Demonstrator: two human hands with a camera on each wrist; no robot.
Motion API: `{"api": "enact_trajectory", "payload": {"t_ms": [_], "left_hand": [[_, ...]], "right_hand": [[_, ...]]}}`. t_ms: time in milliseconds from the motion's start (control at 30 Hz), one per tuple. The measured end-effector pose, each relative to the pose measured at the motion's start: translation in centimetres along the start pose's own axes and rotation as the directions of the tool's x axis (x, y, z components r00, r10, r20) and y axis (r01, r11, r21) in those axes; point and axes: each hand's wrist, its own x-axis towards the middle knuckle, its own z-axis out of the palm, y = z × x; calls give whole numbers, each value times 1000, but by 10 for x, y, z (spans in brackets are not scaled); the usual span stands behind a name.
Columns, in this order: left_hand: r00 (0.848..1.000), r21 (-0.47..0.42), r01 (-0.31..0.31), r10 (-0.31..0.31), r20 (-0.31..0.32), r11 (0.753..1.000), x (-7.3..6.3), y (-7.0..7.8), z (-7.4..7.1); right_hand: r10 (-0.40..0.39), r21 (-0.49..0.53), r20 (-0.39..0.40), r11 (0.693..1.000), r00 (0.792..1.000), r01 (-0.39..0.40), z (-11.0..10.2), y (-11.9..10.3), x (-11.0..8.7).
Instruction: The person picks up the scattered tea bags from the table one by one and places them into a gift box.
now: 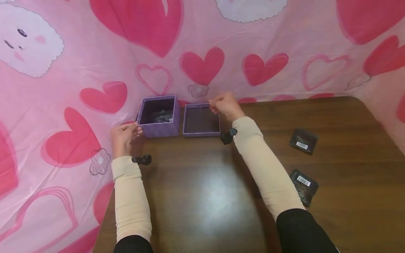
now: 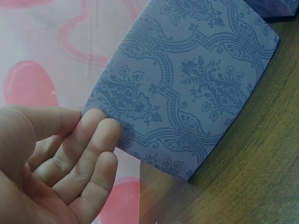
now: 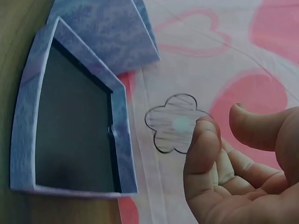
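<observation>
Tabletop (image 1: 196,165), box (image 1: 161,130) in pinch of left grip (image 1: 124,137), loose empty right grip (image 1: 228,106) near lid (image 1: 201,121)

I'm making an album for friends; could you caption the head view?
Left hand touching an open purple box, right hand near a matching lid, two dark packets on a brown table.

Pale glare pools on the tabletop (image 1: 202,168); both wrist views look hazy and cool-toned
</observation>
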Motion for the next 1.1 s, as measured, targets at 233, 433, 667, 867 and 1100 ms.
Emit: {"api": "enact_trajectory", "payload": {"t_ms": [233, 433, 667, 867, 1100], "left_hand": [[999, -26, 38, -37, 16, 999, 0, 2, -4], [998, -55, 58, -59, -15, 997, 0, 9, -13], [998, -47, 70, -70, -6, 996, -3, 10, -9], [998, -70, 58, -57, 12, 996, -6, 15, -8], [997, -45, 79, -79, -2, 996, -6, 7, -7]], "right_hand": [[34, 40, -59, 999, 998, -32, -31, 5, -9], [24, 16, -77, 1000, 997, -23, -47, 9, -13], [28, 33, -159, 999, 987, -23, -87, 24, -29], [1, -9, -200, 1000, 980, -3, -111, 31, -40], [22, -68, -228, 997, 973, -39, -140, 47, -61]]}}
